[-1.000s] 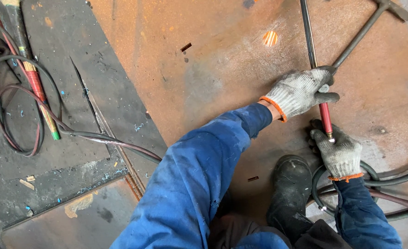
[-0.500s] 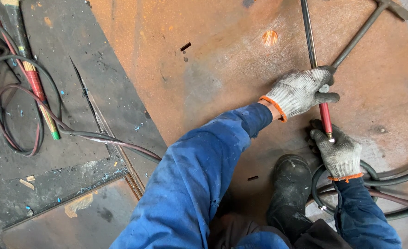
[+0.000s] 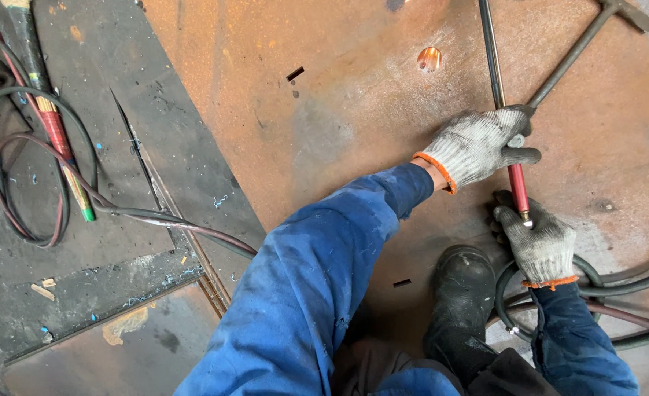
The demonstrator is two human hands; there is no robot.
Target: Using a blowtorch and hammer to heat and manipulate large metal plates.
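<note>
At three o'clock on rusty steel plate (image 3: 354, 110): left hand (image 3: 482, 147) and right hand (image 3: 537, 238) both clenched round red-handled torch (image 3: 518, 187); judged cutting pass; tip out of view; steady guiding needed

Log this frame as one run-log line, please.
left hand: gripping torch | right hand: on torch rear end | surface: rusty steel plate | glowing spot | hoses by boot
</note>
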